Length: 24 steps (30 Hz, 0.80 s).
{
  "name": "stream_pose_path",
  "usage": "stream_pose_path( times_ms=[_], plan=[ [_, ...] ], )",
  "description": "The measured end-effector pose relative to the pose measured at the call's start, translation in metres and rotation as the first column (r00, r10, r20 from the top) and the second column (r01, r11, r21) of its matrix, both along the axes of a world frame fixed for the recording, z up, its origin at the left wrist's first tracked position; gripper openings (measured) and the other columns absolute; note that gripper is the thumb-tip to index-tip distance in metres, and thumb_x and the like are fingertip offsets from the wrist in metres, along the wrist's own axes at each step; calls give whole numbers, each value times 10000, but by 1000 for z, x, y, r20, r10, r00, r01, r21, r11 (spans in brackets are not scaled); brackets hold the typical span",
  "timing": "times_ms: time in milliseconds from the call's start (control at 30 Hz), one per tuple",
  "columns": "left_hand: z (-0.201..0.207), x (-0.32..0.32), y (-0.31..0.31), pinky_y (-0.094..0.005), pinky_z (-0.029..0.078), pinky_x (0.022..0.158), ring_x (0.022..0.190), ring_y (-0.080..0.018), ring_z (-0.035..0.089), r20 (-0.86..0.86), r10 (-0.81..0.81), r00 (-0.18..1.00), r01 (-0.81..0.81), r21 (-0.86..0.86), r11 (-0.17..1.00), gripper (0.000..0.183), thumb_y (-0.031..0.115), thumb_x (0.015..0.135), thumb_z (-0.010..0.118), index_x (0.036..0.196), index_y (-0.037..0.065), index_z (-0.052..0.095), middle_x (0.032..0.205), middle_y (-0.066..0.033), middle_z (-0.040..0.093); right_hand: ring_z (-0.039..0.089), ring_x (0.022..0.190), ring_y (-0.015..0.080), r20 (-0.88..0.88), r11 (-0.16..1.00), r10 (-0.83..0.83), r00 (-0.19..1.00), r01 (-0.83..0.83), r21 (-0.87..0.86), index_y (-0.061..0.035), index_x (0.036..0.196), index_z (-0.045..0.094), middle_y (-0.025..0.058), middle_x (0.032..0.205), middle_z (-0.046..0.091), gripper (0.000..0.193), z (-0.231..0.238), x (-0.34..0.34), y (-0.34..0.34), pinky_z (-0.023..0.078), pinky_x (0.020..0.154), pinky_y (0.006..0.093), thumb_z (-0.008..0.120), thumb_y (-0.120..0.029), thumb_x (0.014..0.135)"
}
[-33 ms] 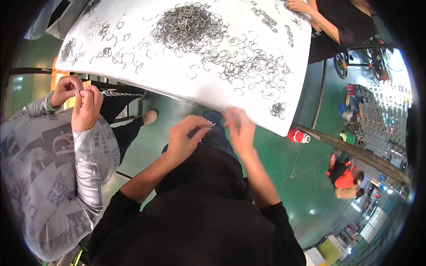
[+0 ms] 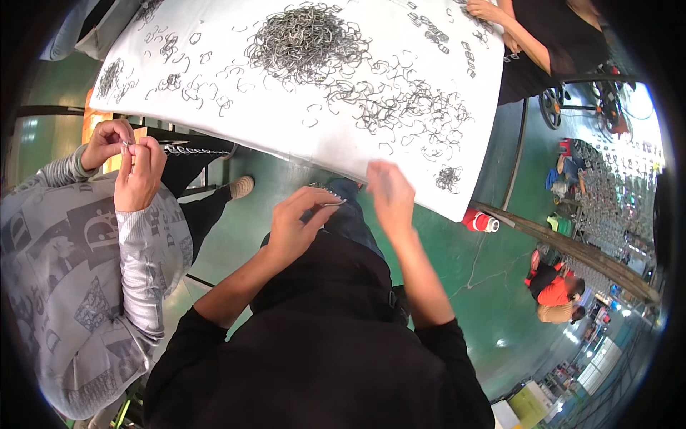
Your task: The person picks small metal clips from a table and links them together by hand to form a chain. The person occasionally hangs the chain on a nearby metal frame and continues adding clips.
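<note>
My left hand (image 2: 300, 218) is closed in front of my lap, pinching a short piece of metal chain (image 2: 336, 201) between thumb and fingers. Most of that chain is hidden by the hand. To its right, my right hand (image 2: 391, 196) is raised close to the table's near edge, apart from the left one. Motion smears its fingers, so whether it holds anything does not show. Loose bent metal links (image 2: 411, 107) lie scattered on the white tabletop (image 2: 264, 136) beyond my hands, and a big heap of links (image 2: 304, 39) rises farther back.
At my left, a co-worker's hands (image 2: 136, 161) work on a chain (image 2: 193, 151). Another person's arm (image 2: 525, 43) reaches over the far right corner. A red and white roll (image 2: 480, 221) is by the table's right corner. A wooden beam (image 2: 572, 250) runs along the right.
My right hand has moved slightly up and to the right, its fingers still blurred. The left hand keeps its place with the chain.
</note>
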<state>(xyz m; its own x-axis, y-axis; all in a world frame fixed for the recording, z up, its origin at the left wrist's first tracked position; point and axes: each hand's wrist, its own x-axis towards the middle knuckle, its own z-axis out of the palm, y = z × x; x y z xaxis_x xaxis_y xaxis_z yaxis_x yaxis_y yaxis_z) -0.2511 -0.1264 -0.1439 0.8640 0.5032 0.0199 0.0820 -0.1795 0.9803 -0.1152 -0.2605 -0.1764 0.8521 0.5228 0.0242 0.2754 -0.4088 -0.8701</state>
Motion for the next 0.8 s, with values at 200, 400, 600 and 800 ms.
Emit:
stream_pose_path(
  times_ms=[200,400,600,800],
  plan=[
    [-5,6,1,-253,520,709,803,-141,643,-27,58,998,-58,5,998,180,-82,788,668,948,-5,695,931,-92,668,637,787,225,229,924,273,934,-189,-331,-87,916,661,41,916,645,152,-51,126,83,495,696,356,661,-228,862],
    [-10,8,-1,-269,515,706,754,-153,628,1,110,994,-110,42,993,157,-59,784,691,925,9,695,904,-80,672,641,885,254,47,663,509,860,-356,-658,-152,910,660,47,1018,613,157,-46,149,112,505,762,395,721,-249,802],
    [-14,9,-3,-257,503,671,732,-146,623,18,141,990,-142,18,990,138,-37,789,703,913,21,695,910,-75,678,636,911,247,67,723,514,855,-390,-570,-233,1033,687,62,1019,610,176,-47,166,129,510,783,382,652,-217,861],
    [-10,9,-2,-256,497,649,711,-141,616,18,145,989,-145,16,989,158,-45,785,701,926,26,692,908,-78,675,623,908,223,161,793,402,901,-254,-553,-187,1012,693,47,972,625,155,-51,174,136,491,768,377,628,-201,872]
  ],
)
